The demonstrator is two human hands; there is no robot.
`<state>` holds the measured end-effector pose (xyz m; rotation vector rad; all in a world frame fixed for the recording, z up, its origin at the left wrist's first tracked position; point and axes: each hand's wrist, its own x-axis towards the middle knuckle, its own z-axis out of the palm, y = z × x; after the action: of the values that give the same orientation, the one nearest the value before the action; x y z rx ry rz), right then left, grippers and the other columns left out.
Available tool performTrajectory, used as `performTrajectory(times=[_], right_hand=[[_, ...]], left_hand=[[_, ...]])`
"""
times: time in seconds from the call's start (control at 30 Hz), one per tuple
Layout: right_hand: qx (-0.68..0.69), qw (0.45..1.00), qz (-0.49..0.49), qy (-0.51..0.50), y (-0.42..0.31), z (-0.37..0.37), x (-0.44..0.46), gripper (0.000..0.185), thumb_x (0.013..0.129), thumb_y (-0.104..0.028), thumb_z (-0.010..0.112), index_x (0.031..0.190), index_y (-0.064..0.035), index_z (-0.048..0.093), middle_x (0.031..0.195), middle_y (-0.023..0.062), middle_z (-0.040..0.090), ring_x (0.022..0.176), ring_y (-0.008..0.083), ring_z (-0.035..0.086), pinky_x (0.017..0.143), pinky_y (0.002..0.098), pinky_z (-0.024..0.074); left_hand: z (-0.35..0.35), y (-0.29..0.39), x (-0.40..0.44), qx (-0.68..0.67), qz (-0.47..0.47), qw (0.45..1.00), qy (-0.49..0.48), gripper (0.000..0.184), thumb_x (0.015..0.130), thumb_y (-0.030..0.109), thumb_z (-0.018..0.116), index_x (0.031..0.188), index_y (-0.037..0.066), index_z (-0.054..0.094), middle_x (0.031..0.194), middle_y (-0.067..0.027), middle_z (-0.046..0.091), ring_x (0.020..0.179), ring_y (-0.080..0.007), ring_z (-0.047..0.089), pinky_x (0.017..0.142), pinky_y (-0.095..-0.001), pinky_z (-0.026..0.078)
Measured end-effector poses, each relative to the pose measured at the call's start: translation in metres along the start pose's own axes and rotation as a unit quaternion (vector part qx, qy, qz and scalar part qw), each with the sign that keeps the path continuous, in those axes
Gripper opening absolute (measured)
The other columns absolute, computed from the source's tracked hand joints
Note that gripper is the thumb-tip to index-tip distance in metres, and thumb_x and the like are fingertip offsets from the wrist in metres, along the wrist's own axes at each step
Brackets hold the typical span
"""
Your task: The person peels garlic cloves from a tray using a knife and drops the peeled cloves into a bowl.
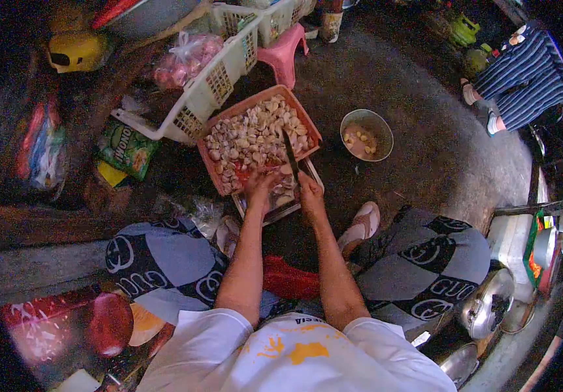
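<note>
Lying at the left, a green packet [124,149] sits near a pale basket [199,108], just beside an orange tray [209,166] of garlic cloves [245,134]. The left hand [260,186] is curled at the tray's near edge; whether it pinches a clove, I cannot tell. The right hand [311,194] grips a knife [290,151], its blade angled over the tray. Farther right, a round bowl [388,147] on the floor holds pale pieces [365,142].

Wide-angle head view; dim, with grain in the dark areas. Corners black, edges bowed. Floor [418,140] brighter toward the right, dark at centre. Glare on metal lid [479,312]. Garlic cloves [245,140]: fine detail soft.
</note>
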<state>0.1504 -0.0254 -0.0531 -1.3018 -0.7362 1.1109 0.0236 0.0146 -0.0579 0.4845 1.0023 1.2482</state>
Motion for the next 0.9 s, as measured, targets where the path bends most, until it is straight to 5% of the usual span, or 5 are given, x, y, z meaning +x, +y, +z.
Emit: performTrajectory(times=[0.2, 0.4, 0.5, 0.67, 0.9], right_hand=[[0.01, 0.995, 0.066, 0.08, 0.053, -0.032, -0.007, 0.038, 0.088, -0.032, 0.046, 0.108, 0.0001, 0.05, 0.102, 0.0067, 0.052, 0.085, 0.015, 0.05, 0.072, 0.027, 0.0398], [0.16, 0.972, 0.142, 0.1, 0.064, -0.026, -0.028, 0.04, 0.088, -0.035, 0.046, 0.1, 0.002, 0.057, 0.088, 0.0054, 0.058, 0.076, 0.0126, 0.052, 0.069, 0.0264, 0.042], [-0.12, 0.983, 0.116, 0.078, 0.054, -0.026, -0.027, 0.036, 0.088, -0.032, 0.045, 0.098, -0.0001, 0.058, 0.088, 0.0042, 0.058, 0.077, 0.0118, 0.051, 0.069, 0.0257, 0.0417], [0.06, 0.99, 0.077, 0.098, 0.06, -0.019, -0.024, 0.034, 0.089, -0.028, 0.044, 0.097, 0.0017, 0.058, 0.09, 0.0042, 0.058, 0.078, 0.0127, 0.052, 0.07, 0.0268, 0.0416], [-0.255, 0.961, 0.065, 0.084, 0.003, -0.009, -0.032, 0.04, 0.081, -0.028, 0.058, 0.099, 0.0071, 0.055, 0.073, 0.0147, 0.059, 0.065, 0.017, 0.054, 0.061, 0.0298, 0.0409]], left_hand=[[0.055, 0.036, -0.023, 0.037, 0.006, 0.999, 0.031, 0.023, 0.074, 0.0, 0.058, 0.095, 0.002, 0.048, 0.086, -0.0099, 0.057, 0.073, -0.0193, 0.058, 0.063, -0.029, 0.051], [0.166, 0.002, 0.01, 0.053, 0.002, 0.998, -0.038, 0.026, 0.075, 0.007, 0.06, 0.098, -0.001, 0.052, 0.084, -0.0119, 0.058, 0.076, -0.0197, 0.059, 0.059, -0.0281, 0.049], [0.175, -0.023, 0.043, 0.229, 0.068, 0.971, -0.031, 0.028, 0.074, 0.01, 0.061, 0.1, -0.001, 0.055, 0.085, -0.013, 0.061, 0.075, -0.0209, 0.06, 0.064, -0.0302, 0.048], [0.085, -0.002, 0.067, 0.432, 0.284, 0.854, 0.053, 0.02, 0.07, 0.01, 0.062, 0.086, -0.001, 0.059, 0.078, -0.0131, 0.061, 0.071, -0.0247, 0.06, 0.066, -0.0338, 0.046], [-0.11, -0.033, 0.128, 0.574, 0.283, 0.748, 0.177, 0.029, 0.064, 0.006, 0.059, 0.091, -0.003, 0.053, 0.092, -0.0196, 0.053, 0.088, -0.0331, 0.049, 0.077, -0.0387, 0.038]])
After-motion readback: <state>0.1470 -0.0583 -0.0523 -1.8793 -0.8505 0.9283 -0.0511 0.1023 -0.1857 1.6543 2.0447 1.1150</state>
